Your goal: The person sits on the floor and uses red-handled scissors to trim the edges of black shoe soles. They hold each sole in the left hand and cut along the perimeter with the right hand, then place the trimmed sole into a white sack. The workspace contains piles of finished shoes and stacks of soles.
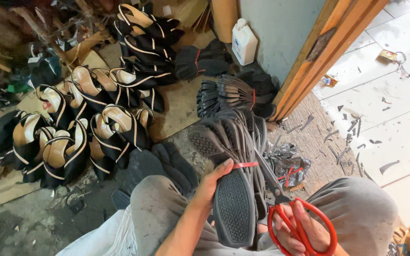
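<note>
Right now your left hand grips a bundle of black soles tied with a red band, resting over your lap. Your right hand holds red-handled scissors against its edge. Finished sandals crowd the floor beyond.

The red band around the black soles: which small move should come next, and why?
Probably close the scissors on the red band. The right hand aims the blades at it, while the left hand holds the bundle of soles.
</note>
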